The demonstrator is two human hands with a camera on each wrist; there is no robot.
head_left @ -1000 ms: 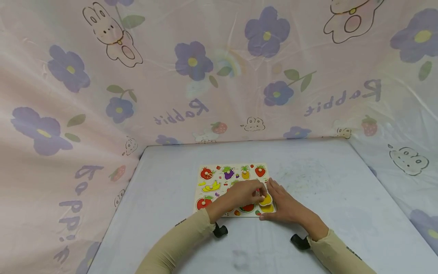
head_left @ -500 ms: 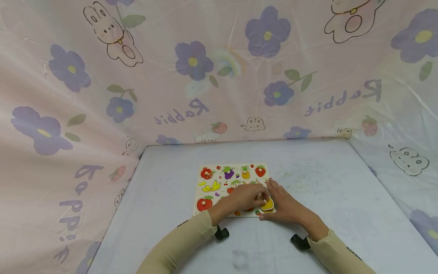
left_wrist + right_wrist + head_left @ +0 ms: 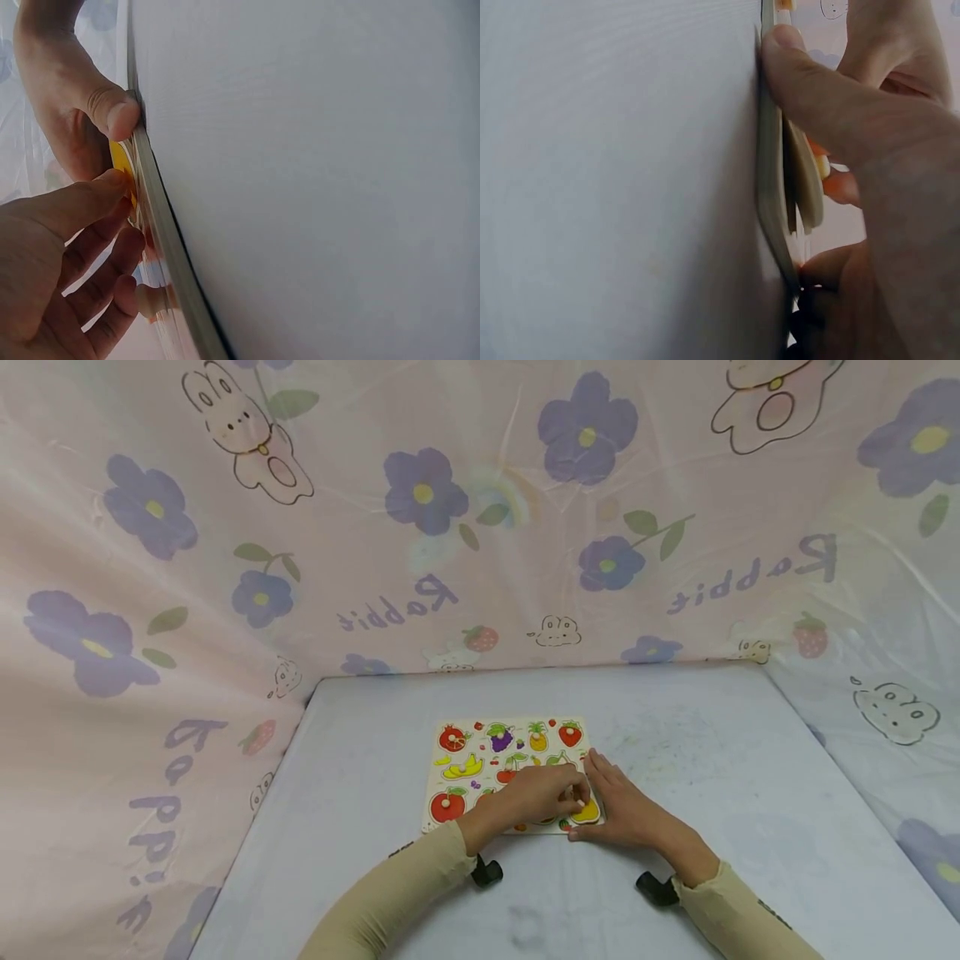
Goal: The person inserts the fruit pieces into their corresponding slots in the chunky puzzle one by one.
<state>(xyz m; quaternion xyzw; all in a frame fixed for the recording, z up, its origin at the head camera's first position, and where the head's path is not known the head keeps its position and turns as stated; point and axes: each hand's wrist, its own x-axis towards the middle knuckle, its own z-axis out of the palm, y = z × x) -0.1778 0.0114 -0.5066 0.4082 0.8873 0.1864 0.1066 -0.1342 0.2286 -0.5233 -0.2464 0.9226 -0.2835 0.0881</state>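
Note:
A wooden fruit puzzle board (image 3: 480,787) lies on the table. My left hand (image 3: 536,792) reaches across it and pinches a yellow fruit puzzle piece (image 3: 587,813) at the near right corner. In the left wrist view, the left thumb (image 3: 82,201) is against the yellow piece (image 3: 122,161). One edge of the puzzle piece (image 3: 807,184) stands tilted up from the board in the right wrist view. My right hand (image 3: 628,806) rests against the board's right side with fingers extended, its thumb (image 3: 802,71) pressing the near edge.
Other fruit pieces with knobs sit in the board, among them a red apple (image 3: 447,807), bananas (image 3: 463,767) and grapes (image 3: 500,738). A white cloth covers the table (image 3: 375,727). A printed curtain (image 3: 480,560) hangs behind and at both sides.
My left hand has lowered the yellow piece toward the board's near right corner, covering the yellow spot seen beneath it earlier. The right hand stays in place.

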